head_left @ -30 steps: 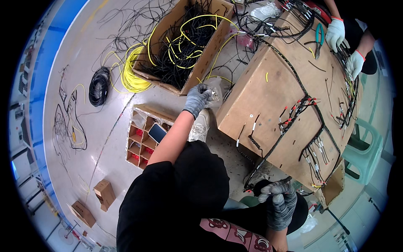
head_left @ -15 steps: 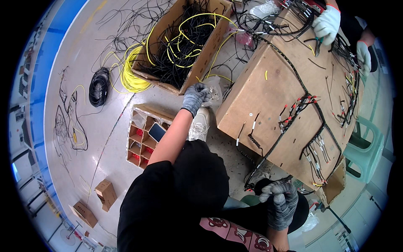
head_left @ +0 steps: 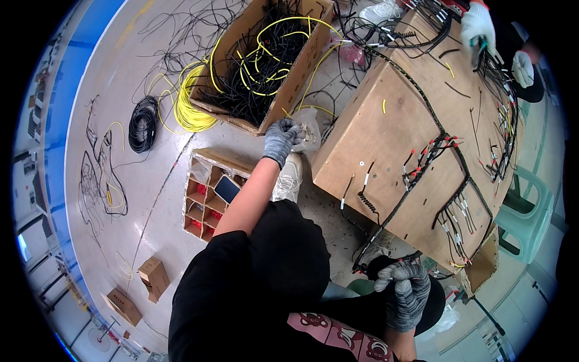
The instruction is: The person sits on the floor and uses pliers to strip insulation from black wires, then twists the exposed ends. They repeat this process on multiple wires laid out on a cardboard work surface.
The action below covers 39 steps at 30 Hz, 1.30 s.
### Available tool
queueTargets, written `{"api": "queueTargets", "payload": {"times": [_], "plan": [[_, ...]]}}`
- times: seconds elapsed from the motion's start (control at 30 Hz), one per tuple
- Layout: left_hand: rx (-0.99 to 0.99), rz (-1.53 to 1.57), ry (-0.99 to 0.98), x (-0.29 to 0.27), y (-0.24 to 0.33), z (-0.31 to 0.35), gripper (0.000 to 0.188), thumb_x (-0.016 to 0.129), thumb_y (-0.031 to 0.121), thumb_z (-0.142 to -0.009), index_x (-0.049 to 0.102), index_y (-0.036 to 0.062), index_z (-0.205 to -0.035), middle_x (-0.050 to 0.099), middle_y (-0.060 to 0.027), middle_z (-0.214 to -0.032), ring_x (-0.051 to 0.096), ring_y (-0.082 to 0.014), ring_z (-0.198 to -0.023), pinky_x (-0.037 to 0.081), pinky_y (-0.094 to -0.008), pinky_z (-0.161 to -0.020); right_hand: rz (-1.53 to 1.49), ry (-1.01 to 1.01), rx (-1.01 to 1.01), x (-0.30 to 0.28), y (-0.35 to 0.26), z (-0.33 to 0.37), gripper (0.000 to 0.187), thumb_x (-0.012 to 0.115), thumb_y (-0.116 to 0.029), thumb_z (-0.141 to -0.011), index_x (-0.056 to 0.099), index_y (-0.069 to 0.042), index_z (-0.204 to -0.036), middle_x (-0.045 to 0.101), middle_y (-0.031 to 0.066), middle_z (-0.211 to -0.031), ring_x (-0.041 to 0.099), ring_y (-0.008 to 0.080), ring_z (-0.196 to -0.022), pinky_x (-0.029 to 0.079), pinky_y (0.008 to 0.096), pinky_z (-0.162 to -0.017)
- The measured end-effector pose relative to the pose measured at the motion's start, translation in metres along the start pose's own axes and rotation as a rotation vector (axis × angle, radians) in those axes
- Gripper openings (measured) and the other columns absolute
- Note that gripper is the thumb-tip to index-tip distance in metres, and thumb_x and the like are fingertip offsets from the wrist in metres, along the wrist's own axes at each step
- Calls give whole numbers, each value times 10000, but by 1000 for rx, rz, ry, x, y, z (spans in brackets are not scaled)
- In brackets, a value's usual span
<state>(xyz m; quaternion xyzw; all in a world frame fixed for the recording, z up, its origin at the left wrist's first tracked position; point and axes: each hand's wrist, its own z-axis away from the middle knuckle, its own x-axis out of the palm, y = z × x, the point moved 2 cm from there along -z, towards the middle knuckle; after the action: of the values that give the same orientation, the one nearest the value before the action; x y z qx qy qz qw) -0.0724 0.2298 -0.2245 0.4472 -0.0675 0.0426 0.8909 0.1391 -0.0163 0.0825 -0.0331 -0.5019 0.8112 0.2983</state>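
My left hand [head_left: 279,142], in a grey knit glove, is stretched out over the floor between the wire carton and the wooden box. Its fingers are closed on the edge of a see-through plastic bag [head_left: 310,128] with small pale pieces inside. By the near edge of the wooden box, my right hand [head_left: 407,292], gloved the same way, is raised with its fingertips pinched together. Whatever the pinch holds is too small to make out. On the box top [head_left: 362,145] lies a branching black wire harness [head_left: 395,208] with red-tipped and white-labelled ends.
A carton [head_left: 295,84] of black and yellow wires stands ahead, with a yellow coil [head_left: 190,102] and black coil [head_left: 142,125] beside it. A divided box [head_left: 199,211] carries a phone [head_left: 227,189]. Green stool [head_left: 523,211] at right. A co-worker's white-gloved hand [head_left: 478,29] grips pliers.
The co-worker's hand with the pliers has shifted right and turned over the wires at the box's far edge. My own hands have barely moved.
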Motion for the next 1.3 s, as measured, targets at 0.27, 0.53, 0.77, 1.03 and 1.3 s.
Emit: {"api": "queueTargets", "payload": {"times": [0.27, 0.53, 0.77, 1.03, 1.3], "plan": [[-60, 30, 13, -4, -5, 0, 101, 544, -36, -849, 536, -16, -948, 604, -105, -838, 646, -204, -688, 557, -263, -574, -5, -19, -1, -1, -3, -1, 244, 668, -208, -812, 587, 7, -894, 633, 196, -850, 635, 241, -672, 527, 320, -615], [-111, 105, 7, -1, 2, 10, 130, 555, 0, -859, 531, -5, -987, 618, -105, -878, 647, -194, -723, 556, -260, -603, -15, -15, -28, -1, -4, -1, 229, 670, -208, -810, 607, 1, -876, 631, 197, -820, 628, 234, -650, 520, 318, -606], [-159, 78, -27, -1, 8, 13, 176, 558, 27, -864, 525, 3, -1035, 620, -88, -898, 643, -190, -752, 553, -253, -623, -20, -19, -17, -3, -3, -2, 222, 675, -199, -807, 609, 3, -871, 630, 200, -815, 627, 236, -640, 521, 319, -604], [-143, 188, -73, 1, 15, 20, 185, 562, 14, -858, 526, 10, -1040, 620, -97, -911, 641, -201, -784, 552, -254, -655, 1, -10, -10, -2, -4, -4, 258, 694, -225, -791, 604, 4, -871, 628, 193, -807, 618, 230, -609, 516, 316, -598], [-73, 567, -324, 15, 46, 63, 266, 558, -29, -812, 557, -17, -1078, 623, -136, -957, 611, -238, -866, 523, -310, -752, 51, -26, -15, -1, -2, 10, 287, 672, -245, -810, 584, 0, -931, 633, 187, -849, 639, 224, -676, 526, 324, -630]]}}
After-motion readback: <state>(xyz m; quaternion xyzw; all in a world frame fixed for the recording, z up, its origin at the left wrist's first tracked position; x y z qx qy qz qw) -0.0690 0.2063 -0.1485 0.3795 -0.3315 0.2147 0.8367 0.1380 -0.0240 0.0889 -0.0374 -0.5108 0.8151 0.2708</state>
